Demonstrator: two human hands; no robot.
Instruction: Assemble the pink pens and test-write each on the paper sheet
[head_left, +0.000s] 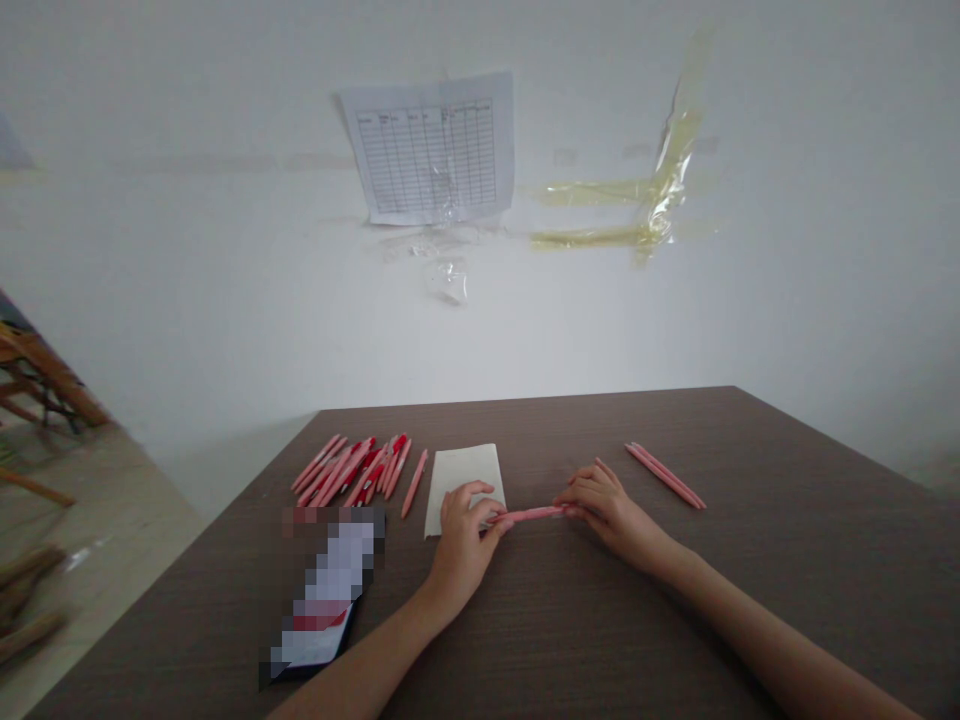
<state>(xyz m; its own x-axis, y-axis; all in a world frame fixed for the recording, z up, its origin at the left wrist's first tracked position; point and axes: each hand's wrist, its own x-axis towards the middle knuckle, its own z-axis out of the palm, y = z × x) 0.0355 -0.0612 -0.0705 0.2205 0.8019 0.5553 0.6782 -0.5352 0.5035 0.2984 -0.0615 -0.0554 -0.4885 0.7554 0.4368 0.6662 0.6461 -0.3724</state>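
Two bare hands on one pink pen (534, 514), roughly level, just off the near right corner of the cream paper (465, 465), taken here as landmark. Left hand (466, 535) overlaps the paper's near part; grip clamped on the pen's left end, thumb against fingers. Right hand (611, 515) to the right of the paper; grip pinched on the pen's other end, fingertips partly hidden. Left of the paper: heap of pink and red pens (352, 470), lying crosswise in places. Between heap and paper, a lone pink pen (414, 484), slanted. Well right of the paper, past the right hand: a few pink pens (666, 476) side by side, exact count unclear. Near left of the paper: dark-edged object (330, 600), blocked out by pixels. All on a brown bench (570, 620). Wall behind the paper carries a printed table sheet (435, 150).
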